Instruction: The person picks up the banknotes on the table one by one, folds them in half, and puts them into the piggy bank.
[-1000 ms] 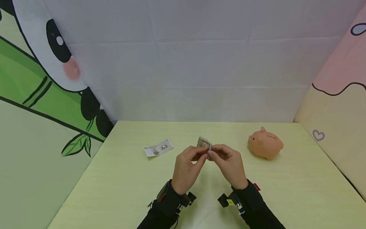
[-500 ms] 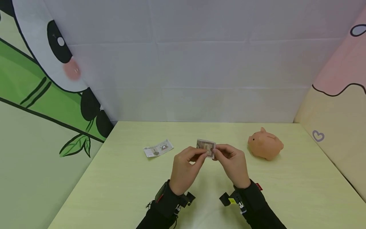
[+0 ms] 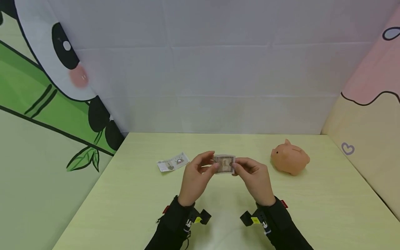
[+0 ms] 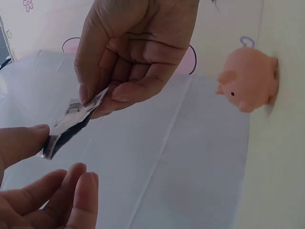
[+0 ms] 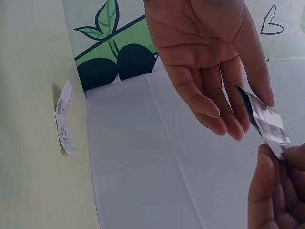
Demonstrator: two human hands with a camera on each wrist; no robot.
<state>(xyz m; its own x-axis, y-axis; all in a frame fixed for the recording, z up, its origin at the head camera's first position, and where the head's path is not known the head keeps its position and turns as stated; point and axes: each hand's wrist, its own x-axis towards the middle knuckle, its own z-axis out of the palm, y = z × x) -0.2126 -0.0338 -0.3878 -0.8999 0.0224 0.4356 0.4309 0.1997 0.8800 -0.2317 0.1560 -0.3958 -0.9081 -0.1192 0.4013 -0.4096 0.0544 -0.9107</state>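
A small folded banknote [image 3: 224, 164] is held up over the table with its printed face toward me in the head view. My right hand [image 3: 253, 177] pinches its right end between thumb and fingers. At the other end, the thumb of my left hand [image 3: 194, 182] touches the note. The left fingers [image 5: 233, 121] are loosely bent and stand apart from it, as both wrist views show. The note's dark underside is visible in the left wrist view.
Another banknote [image 3: 173, 162], creased, lies on the table [image 3: 140, 208] left of my hands. An orange piggy bank [image 3: 290, 158] with a slot on top stands at the right. Cloth walls with cartoon prints enclose the back and sides.
The banknote has turned from edge-on to face me. My left hand has shifted left along it and its fingers have come off the note; my right hand has moved slightly right.
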